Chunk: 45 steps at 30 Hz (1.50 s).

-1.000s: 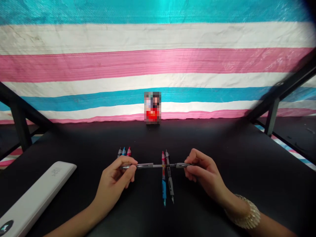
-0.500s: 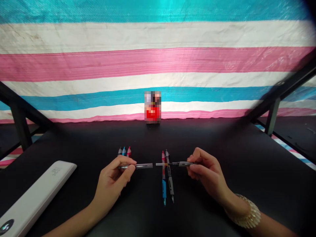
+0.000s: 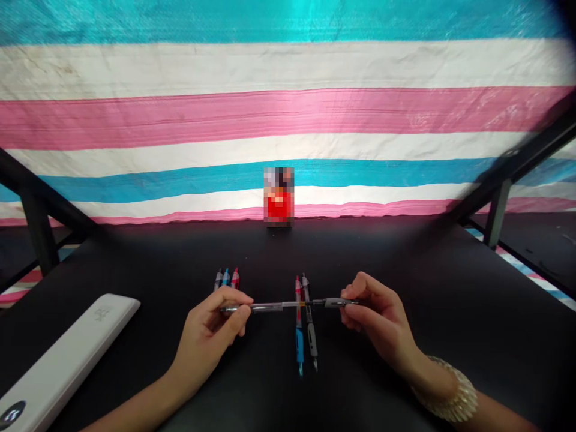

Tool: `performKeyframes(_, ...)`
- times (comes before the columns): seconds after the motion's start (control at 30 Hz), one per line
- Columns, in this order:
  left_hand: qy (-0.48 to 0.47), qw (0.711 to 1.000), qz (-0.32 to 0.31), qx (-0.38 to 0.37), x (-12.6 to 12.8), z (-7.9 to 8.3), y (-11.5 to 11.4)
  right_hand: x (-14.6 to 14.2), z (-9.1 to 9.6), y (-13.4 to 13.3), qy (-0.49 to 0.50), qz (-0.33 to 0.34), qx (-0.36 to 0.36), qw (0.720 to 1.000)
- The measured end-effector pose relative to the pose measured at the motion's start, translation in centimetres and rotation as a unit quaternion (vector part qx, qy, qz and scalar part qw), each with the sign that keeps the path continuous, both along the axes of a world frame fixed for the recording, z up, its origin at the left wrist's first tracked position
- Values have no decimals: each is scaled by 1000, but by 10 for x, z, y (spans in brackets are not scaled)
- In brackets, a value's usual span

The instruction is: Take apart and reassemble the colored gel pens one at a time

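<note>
Closed since half a second ago is the gap between the two pen halves: in the head view the clear barrel and the grey half with its thin refill are now met end to end, where they were held apart before. Both hands are shifted slightly inward, and nothing else is seen to differ. The pen is held level just above the tabletop, crossing over a blue pen and a grey pen that lie pointing to 6 o'clock. The 9 o'clock end is pinched by the closed fingers of the left hand, the 3 o'clock end by those of the right hand, a bracelet being worn on that wrist. Three more pens are seen at 12 o'clock of the left hand, a white case at 9 o'clock. The pen is judged light, stiff and smooth, its refill easily bent; it is best taken at the outer ends, with the joint left free
</note>
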<state>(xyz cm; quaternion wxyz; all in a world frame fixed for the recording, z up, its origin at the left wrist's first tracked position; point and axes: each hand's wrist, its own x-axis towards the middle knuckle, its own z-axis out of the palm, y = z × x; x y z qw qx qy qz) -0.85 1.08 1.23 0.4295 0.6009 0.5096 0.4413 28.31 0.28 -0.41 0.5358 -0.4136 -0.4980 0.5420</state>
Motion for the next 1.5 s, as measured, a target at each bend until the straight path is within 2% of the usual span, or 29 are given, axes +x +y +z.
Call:
performKeyframes(0.13, -21, 999, -40, -18, 0, -3, -3, -5, 6, -4, -68, 27, 22, 997)
performKeyframes(0.3, -20, 996, -88, 1, -1, -8, -7, -11, 4, -8, -197, 58, 113, 972)
performKeyframes(0.6, -26, 997, -63, -24, 6, 3, -2, -8, -2, -4, -236, 62, 213, 946)
performKeyframes(0.83, -32, 994, -95, -47, 4, -5, -3, -9, 2, -4, -255, 77, 219, 939)
performKeyframes(0.97, -25, 994, -98, -40, 3, -9, -4, -10, 12, -2, -332, 89, 213, 914)
performKeyframes(1.07, -28, 995, -94, -37, 3, -8, -5, -12, 14, -2, -343, 110, 217, 907)
performKeyframes(1.2, -35, 996, -74, -41, 4, -4, -4, -13, 6, -3, -323, 64, 209, 921)
performKeyframes(1.3, -40, 995, -72, -49, 4, -2, -4, -12, 2, -3, -329, 35, 227, 916)
performKeyframes(1.5, -39, 995, -80, -50, 2, -4, -3, -10, 7, 0, -361, 91, 242, 896)
